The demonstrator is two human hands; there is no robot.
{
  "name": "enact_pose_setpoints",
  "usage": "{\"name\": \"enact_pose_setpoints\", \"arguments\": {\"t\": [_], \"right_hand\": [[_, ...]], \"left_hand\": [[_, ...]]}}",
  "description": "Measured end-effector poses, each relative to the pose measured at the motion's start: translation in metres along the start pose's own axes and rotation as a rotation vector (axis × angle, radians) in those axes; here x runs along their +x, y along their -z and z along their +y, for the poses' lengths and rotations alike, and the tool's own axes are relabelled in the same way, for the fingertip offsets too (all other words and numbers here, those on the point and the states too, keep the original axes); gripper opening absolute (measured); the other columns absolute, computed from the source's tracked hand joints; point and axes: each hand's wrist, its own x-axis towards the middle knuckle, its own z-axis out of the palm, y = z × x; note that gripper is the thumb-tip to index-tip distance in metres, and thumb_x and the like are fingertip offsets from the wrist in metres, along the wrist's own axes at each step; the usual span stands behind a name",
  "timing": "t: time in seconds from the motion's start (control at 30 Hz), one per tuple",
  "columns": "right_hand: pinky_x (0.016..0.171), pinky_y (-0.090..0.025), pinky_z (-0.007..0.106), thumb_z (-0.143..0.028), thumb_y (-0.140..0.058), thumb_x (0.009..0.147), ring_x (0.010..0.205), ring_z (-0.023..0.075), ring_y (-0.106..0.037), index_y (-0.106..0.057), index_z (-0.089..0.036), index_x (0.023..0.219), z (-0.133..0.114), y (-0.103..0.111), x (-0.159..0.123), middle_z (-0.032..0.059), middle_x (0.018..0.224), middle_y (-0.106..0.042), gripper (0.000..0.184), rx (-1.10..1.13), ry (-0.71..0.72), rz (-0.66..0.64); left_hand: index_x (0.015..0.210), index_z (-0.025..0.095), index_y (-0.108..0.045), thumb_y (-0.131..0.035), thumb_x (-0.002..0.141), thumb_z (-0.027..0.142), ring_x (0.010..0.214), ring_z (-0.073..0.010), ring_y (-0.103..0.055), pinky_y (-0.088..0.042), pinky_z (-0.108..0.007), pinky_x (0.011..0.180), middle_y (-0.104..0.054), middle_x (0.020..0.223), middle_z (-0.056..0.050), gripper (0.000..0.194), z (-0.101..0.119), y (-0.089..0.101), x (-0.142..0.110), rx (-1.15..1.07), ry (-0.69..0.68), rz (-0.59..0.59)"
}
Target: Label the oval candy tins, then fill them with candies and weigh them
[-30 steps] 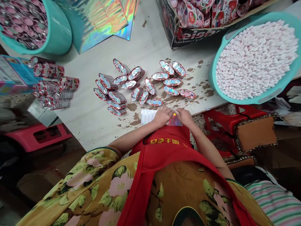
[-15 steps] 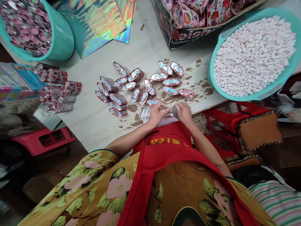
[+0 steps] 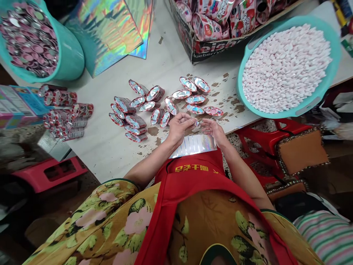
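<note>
Currently, near the sheet, your left hand pinches a shiny piece; your right hand has loose, parted fingers.

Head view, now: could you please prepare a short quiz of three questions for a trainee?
1. Which container holds the small white pieces: A, printed box; B, wide teal tub; C, teal bucket?
2. True or false: the teal bucket stands right of the tub.
3. What is the left hand holding at its fingertips?

Key: 1. B. 2. False; the teal bucket stands at the upper left. 3. A small shiny piece.
</note>
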Motion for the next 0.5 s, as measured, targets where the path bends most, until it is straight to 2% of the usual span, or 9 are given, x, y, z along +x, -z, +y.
{"name": "enact_pose_setpoints", "arguments": {"t": [0.07,0.13,0.23,0.3,0.4,0.5], "right_hand": [[0.073,-0.054,0.029,-0.08,-0.061,0.078,0.082,0.0153,-0.068,-0.063,-0.023,0.121,-0.009,-0.002,0.001,0.0078,0.114,-0.07,0.071,0.055,-0.047,-0.05],[0.067,-0.052,0.027,-0.073,-0.073,0.07,0.073,0.0128,-0.065,-0.064,-0.023,0.112,-0.016,-0.006,0.003,0.0037,0.1,-0.07,0.066,0.064,-0.084,-0.068],[0.06,-0.047,0.025,-0.067,-0.08,0.064,0.059,0.0092,-0.053,-0.062,-0.021,0.089,-0.02,-0.011,0.005,-0.0032,0.075,-0.061,0.055,0.046,-0.086,-0.005],[0.056,-0.042,0.024,-0.064,-0.079,0.064,0.056,0.0083,-0.047,-0.059,-0.021,0.077,-0.022,-0.009,0.006,-0.0051,0.066,-0.055,0.05,-0.002,-0.072,0.045],[0.056,-0.038,0.024,-0.059,-0.075,0.068,0.056,0.0093,-0.045,-0.06,-0.02,0.074,-0.025,0.005,0.009,-0.0046,0.062,-0.054,0.042,-0.147,-0.071,0.099],[0.057,-0.037,0.025,-0.05,-0.071,0.072,0.057,0.0105,-0.046,-0.064,-0.018,0.074,-0.032,0.031,0.016,-0.0031,0.061,-0.057,0.032,-0.361,-0.06,0.193]], "left_hand": [[0.076,0.018,-0.061,-0.094,0.059,0.037,0.065,-0.0101,-0.066,-0.058,-0.024,0.064,-0.073,0.075,-0.001,0.042,-0.002,-0.003,0.003,-0.008,0.014,0.007],[0.077,0.018,-0.061,-0.093,0.058,0.038,0.063,-0.0098,-0.065,-0.059,-0.025,0.065,-0.071,0.072,0.001,0.042,-0.006,-0.006,0.005,0.001,0.025,0.005],[0.079,0.018,-0.06,-0.092,0.059,0.04,0.065,-0.0107,-0.065,-0.059,-0.027,0.068,-0.067,0.07,0.003,0.043,-0.013,-0.007,0.008,0.029,0.033,0.002],[0.08,0.018,-0.06,-0.09,0.061,0.041,0.067,-0.012,-0.065,-0.059,-0.029,0.069,-0.067,0.071,0.003,0.042,-0.019,-0.006,0.013,0.057,0.024,0.007],[0.08,0.018,-0.062,-0.082,0.071,0.038,0.077,-0.0153,-0.067,-0.056,-0.031,0.077,-0.068,0.077,0.0,0.03,-0.032,-0.006,0.025,0.198,-0.087,0.039],[0.076,0.018,-0.066,-0.074,0.08,0.028,0.089,-0.0186,-0.064,-0.052,-0.035,0.088,-0.068,0.085,-0.003,0.013,-0.044,-0.016,0.041,0.53,-0.27,0.094]]}}
